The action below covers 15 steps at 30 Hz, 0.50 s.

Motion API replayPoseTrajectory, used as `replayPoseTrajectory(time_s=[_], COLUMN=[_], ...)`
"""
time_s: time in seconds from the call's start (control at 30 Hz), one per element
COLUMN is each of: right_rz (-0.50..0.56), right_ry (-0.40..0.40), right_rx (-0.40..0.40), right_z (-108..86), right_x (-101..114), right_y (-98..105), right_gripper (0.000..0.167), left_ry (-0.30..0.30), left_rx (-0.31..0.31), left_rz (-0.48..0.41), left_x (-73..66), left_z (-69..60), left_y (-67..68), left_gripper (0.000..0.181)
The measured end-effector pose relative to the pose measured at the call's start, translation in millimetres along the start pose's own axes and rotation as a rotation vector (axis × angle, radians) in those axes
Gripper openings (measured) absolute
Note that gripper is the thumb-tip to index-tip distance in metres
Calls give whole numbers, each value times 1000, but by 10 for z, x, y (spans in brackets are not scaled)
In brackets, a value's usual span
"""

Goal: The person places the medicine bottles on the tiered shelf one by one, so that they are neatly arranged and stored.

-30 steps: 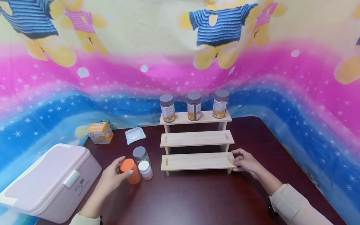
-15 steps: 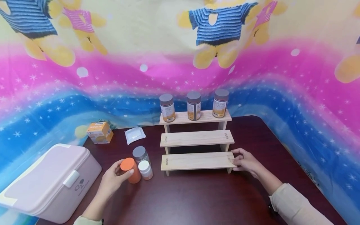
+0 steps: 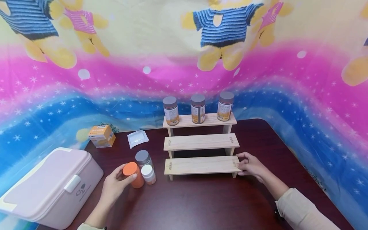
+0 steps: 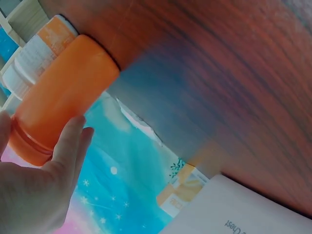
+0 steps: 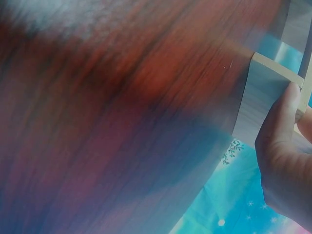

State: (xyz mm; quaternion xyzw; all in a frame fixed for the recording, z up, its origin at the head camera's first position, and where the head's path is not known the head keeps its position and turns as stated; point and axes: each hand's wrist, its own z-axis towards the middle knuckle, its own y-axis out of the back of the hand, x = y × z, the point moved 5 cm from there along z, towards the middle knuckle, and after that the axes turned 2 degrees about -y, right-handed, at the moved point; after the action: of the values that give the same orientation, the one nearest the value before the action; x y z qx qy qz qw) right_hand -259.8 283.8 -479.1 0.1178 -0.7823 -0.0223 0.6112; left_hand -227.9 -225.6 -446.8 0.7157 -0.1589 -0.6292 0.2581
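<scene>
My left hand [image 3: 113, 185] holds an orange bottle [image 3: 134, 177] near its top, with the thumb on the near side and fingers round the far side. The bottle stands upright on the table. Right beside it are a small white-capped bottle [image 3: 149, 175] and a grey-lidded jar [image 3: 143, 156], partly hidden behind the two. At the right end of the lowest step of a three-tier wooden rack [image 3: 201, 165], my right hand [image 3: 252, 165] grips the board's edge. The right wrist view shows the thumb [image 5: 282, 112] against the rack's end.
Three grey-lidded jars [image 3: 198, 109] line the rack's top step. A pale pink storage chest [image 3: 54, 185] stands at the left, with an orange-and-white box [image 3: 102, 136] and a white packet [image 3: 138, 138] farther back. A printed cloth [image 3: 129, 76] hangs behind the dark table [image 3: 195, 204].
My left hand has shifted slightly inward, its fingers settling closer round the orange bottle. The bottle, rack and right hand show no visible movement.
</scene>
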Motion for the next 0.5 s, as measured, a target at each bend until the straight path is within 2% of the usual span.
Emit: replayPoseTrajectory(time_s=[0.2, 0.33, 0.5], right_rz=[8, 8, 7], right_ry=[1, -4, -7], right_rx=[7, 3, 3], right_z=[8, 10, 12], right_x=[-9, -21, -25], right_y=[0, 10, 16], right_gripper=[58, 58, 58], left_ry=[-10, -49, -87], left_rx=[-59, -99, -170], left_rz=[-53, -111, -141], left_x=[-38, -100, -171], left_z=[-17, -11, -3], left_y=[78, 144, 242], left_gripper=[86, 80, 73])
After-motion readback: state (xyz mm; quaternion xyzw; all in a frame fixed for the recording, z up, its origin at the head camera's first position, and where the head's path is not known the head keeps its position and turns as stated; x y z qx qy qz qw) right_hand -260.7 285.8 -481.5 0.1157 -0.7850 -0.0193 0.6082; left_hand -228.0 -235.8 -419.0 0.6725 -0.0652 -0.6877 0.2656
